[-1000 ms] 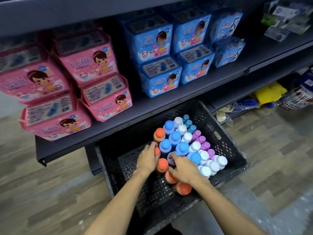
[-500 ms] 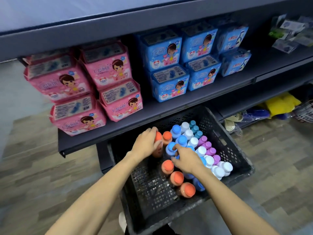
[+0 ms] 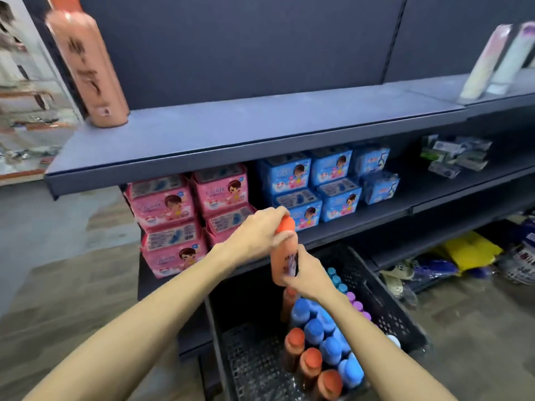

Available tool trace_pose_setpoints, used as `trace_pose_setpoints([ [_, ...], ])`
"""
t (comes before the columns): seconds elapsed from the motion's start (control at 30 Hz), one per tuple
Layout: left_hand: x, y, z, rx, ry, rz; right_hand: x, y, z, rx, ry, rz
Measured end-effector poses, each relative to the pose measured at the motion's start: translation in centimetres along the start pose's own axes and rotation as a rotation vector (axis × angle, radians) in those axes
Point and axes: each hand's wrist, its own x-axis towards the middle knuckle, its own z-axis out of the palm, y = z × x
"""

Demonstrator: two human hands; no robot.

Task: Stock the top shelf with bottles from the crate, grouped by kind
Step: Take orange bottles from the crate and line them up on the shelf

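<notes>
An orange bottle (image 3: pixel 282 250) with an orange cap is lifted above the black crate (image 3: pixel 388 311). My left hand (image 3: pixel 254 233) grips its cap and neck. My right hand (image 3: pixel 305 273) holds its lower body. Inside the crate stand several orange-capped bottles (image 3: pixel 311 361), blue-capped bottles (image 3: pixel 315 328) and purple-capped bottles (image 3: pixel 357 305). On the top shelf (image 3: pixel 231 134) one orange bottle (image 3: pixel 86 70) stands upright at the far left.
Two pale bottles (image 3: pixel 498 59) stand on the neighbouring top shelf at the right. Pink packs (image 3: pixel 185 209) and blue packs (image 3: pixel 318 183) fill the shelf below. Bags and a yellow item (image 3: pixel 472 250) lie on the lowest shelf.
My left hand lifted the orange bottle up out of the crate. My right hand left the blue bottles and took hold of its body. The view tilted up to the top shelf.
</notes>
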Motion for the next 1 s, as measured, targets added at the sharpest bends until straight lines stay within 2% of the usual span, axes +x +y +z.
trace_pose_setpoints([
  [0.13, -0.6, 0.8, -3.8, -0.016, 0.063, 0.071, -0.8, -2.0, -0.8, 0.001, 0.166, -0.004],
  [0.33, -2.1, 0.7, -9.5, -0.140, 0.188, 0.083, -1.3, -5.4, -2.8, -0.078, 0.251, -0.140],
  [0.5, -3.5, 0.0, -15.0, -0.213, 0.290, 0.100, -0.3, -10.3, -5.5, -0.205, 0.205, -0.279],
  [0.57, -4.0, -0.9, -17.6, -0.151, 0.358, 0.090, -0.4, -12.7, -7.0, -0.249, 0.217, -0.331],
  [0.7, -5.2, -3.1, -21.3, 0.091, 0.372, 0.003, -1.8, -16.8, -10.2, -0.063, 0.401, -0.372],
  [1.0, -8.3, -5.2, -25.8, 0.286, 0.435, -0.050, -1.7, -26.3, -14.2, -0.065, 0.425, -0.445],
])
